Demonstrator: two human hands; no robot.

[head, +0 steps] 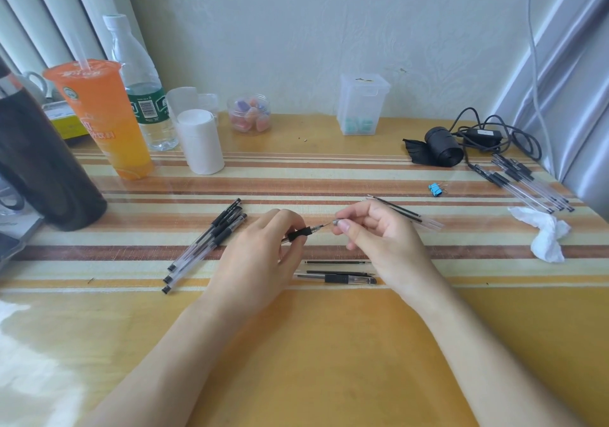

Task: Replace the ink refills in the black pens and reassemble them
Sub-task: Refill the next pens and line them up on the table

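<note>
My left hand (pixel 263 248) grips a black pen (pixel 301 234) by its rubber grip, tip pointing right. My right hand (pixel 372 232) pinches the pen's small metal tip cone (pixel 335 222) at the end of the exposed refill. Three capped black pens (pixel 204 245) lie in a slanted group to the left. In front of my hands lie a loose refill (pixel 336 262) and another black pen (pixel 336 277). More refills (pixel 400 211) rest just beyond my right hand.
Several clear pens (pixel 527 183) lie at the far right beside a crumpled tissue (pixel 543 232) and a blue binder clip (pixel 435 189). An orange drink cup (pixel 105 120), water bottle (pixel 141 84), white roll (pixel 199 141), black cable bundle (pixel 478 140) and dark bottle (pixel 39 163) line the back.
</note>
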